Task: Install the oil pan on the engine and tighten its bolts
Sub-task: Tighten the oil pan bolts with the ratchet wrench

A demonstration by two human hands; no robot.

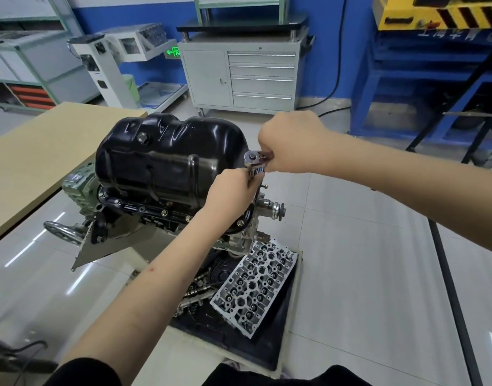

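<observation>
Dark sleeves [80, 371] at the lower edge lie nearest the camera, and both bare forearms reach forward from them. Background: a grey drawer cabinet [239, 76] stands against the blue wall; a tan tabletop [41, 154] lies to the left of the engine. On the tiled floor, just below the engine, a dark tray [267, 344] holds a cylinder head [256, 288] and loose valve-train parts.

The engine [144, 215] sits inverted on its stand, with a handwheel [62, 232] at lower left. The black oil pan [166, 160] is seated on top of the engine, drain plug [142, 137] facing up. Flange bolts [164, 212] are visible along the near edge.

The right hand [292, 143] is curled round the handle of a ratchet wrench [256, 160] at the pan's right end, wrist raised. The left hand [233, 188] pinches the socket below the ratchet head, fingers curled, forearm crossing in front of the engine's right end and hiding the bolt being worked.
</observation>
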